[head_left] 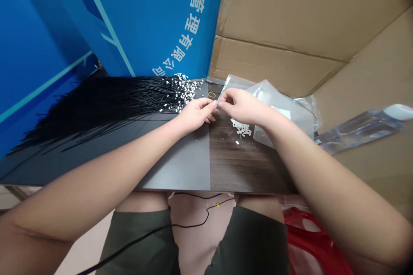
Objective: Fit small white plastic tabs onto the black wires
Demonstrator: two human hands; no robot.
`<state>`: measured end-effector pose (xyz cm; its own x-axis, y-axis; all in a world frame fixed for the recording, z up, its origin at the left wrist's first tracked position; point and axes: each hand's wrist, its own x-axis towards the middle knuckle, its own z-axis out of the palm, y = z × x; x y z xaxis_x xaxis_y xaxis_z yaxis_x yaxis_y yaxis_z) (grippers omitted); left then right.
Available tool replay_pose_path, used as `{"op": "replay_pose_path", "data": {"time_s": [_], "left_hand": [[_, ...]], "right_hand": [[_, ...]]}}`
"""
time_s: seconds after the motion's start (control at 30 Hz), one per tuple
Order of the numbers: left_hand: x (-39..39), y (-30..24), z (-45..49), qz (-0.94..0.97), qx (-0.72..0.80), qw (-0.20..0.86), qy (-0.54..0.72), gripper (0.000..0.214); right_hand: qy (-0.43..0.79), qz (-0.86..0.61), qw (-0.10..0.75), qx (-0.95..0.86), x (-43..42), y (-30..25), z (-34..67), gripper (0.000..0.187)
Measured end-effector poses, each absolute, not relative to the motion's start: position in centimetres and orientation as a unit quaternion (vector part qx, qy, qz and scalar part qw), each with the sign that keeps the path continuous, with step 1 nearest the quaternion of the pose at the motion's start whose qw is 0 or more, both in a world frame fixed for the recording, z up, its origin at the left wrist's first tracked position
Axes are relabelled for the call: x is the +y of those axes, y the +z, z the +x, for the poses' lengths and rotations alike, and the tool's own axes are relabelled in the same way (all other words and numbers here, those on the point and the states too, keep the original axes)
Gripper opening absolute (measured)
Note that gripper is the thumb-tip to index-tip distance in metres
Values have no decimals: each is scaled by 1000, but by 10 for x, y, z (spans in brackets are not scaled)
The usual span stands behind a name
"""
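Observation:
Thumb and fingertips closed, my left hand [199, 114] meets my right hand [237, 104] above the table. The right hand's thumb and forefinger are pinched too. Whatever lies between the fingertips is too small to make out. Left of my left hand lies a big bundle of thin black strands [129, 94], many with small white pieces [185, 90] at their right ends. Just below my right hand is a loose pile of small white pieces [241, 127], one of them [237, 142] lying apart.
Clear plastic bags [303, 116] lie on the table right of my right hand. Farther right is a plastic bottle [364, 126]. A cardboard box [277, 64] and a blue panel [161, 17] stand behind the table [180, 167]. A black cable [155, 228] hangs below.

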<state>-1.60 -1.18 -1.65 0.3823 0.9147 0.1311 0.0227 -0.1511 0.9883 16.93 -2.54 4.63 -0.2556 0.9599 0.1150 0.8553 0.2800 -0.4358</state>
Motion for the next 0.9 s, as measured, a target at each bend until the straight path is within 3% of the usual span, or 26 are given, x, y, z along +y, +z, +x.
{"op": "replay_pose_path", "data": {"time_s": [0.13, 0.47, 0.73, 0.9], "left_hand": [[-17, -12, -17, 557, 348, 627, 420, 33], [-8, -11, -27, 469, 356, 708, 390, 24], [-13, -7, -22, 498, 411, 660, 384, 25], [-20, -10, -16, 635, 410, 557, 344, 23]], "right_hand": [[119, -589, 210, -771, -38, 39, 151, 9], [97, -582, 287, -755, -35, 24, 154, 9], [169, -536, 167, -810, 3, 60, 167, 13], [53, -624, 58, -778, 69, 55, 158, 8]]}}
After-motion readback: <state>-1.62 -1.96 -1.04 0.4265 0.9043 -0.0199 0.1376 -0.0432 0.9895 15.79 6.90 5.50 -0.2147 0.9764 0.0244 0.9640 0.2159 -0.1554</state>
